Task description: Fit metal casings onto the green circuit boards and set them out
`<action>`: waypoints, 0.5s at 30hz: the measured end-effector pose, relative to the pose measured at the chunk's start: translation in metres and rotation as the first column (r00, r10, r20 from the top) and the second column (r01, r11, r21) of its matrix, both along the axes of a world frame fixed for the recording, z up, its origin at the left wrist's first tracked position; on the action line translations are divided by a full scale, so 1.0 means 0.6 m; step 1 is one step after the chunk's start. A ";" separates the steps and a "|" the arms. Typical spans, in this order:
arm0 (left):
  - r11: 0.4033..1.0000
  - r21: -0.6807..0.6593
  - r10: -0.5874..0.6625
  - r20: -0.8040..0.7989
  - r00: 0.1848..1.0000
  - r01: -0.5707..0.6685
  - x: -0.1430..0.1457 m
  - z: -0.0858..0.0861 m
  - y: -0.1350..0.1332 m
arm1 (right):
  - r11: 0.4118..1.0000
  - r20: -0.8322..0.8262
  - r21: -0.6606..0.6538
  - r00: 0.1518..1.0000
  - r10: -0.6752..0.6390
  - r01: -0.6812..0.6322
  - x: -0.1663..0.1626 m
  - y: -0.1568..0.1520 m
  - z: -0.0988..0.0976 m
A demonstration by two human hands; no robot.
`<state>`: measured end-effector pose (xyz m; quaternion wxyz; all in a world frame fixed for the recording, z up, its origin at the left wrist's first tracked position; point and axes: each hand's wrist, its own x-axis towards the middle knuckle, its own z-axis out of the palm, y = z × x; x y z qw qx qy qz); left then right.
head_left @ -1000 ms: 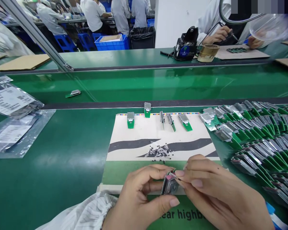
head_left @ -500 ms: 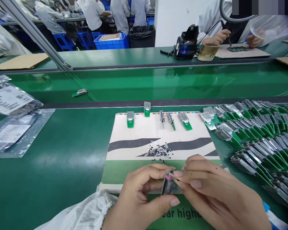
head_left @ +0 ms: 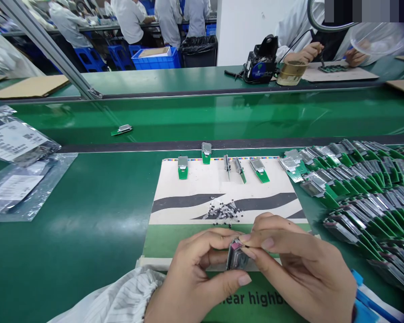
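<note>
Head view: what catches my eye is the cradle made by the left hand (head_left: 191,273), its fingers curled behind a small boxy part (head_left: 236,260) and its thumb along the lower end, clamping it at a tilt above the surface (head_left: 87,202). I take it that this grip leaves the upper end, with its pink patch (head_left: 235,246), bare for the other side. The right hand (head_left: 299,264) meets it there, thumb and forefinger right at that edge; whether they pinch the part itself or some scrap too small to see, I cannot tell. Both hands work low over a printed sheet (head_left: 182,242), perhaps laid down as a pale ground, since a heap of tiny black-and-white pieces (head_left: 225,212) sits on it just past the fingers, probably for easy reach. Beyond the heap, five green-and-silver boards (head_left: 182,168) are spaced out around the sheet's far edge, as if set apart from the crowd at right, where rows of similar boards (head_left: 370,220) lean on one another like roof tiles, likely to save room. One more board (head_left: 121,130) lies alone on the shiny green strip (head_left: 188,119) farther back. Clear plastic bags (head_left: 16,188) lie well off to the left, seemingly out of the elbow's way.
</note>
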<state>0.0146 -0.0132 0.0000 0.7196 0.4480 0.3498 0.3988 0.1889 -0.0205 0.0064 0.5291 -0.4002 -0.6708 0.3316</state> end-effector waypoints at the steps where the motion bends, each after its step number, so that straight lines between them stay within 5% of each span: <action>1: 1.000 -0.003 -0.004 0.008 1.000 0.004 0.000 -0.001 0.001 | 1.000 -0.019 -0.015 1.000 0.011 -0.011 0.000 -0.001 0.000; 7: 1.000 0.008 0.002 0.026 1.000 -0.002 0.001 -0.002 0.003 | 0.993 -0.087 -0.106 0.996 0.034 -0.043 0.004 -0.003 0.002; 15: 0.999 0.045 -0.016 -0.018 1.000 0.017 -0.001 -0.002 0.000 | 0.999 -0.065 -0.047 0.998 -0.002 -0.001 0.000 0.002 0.000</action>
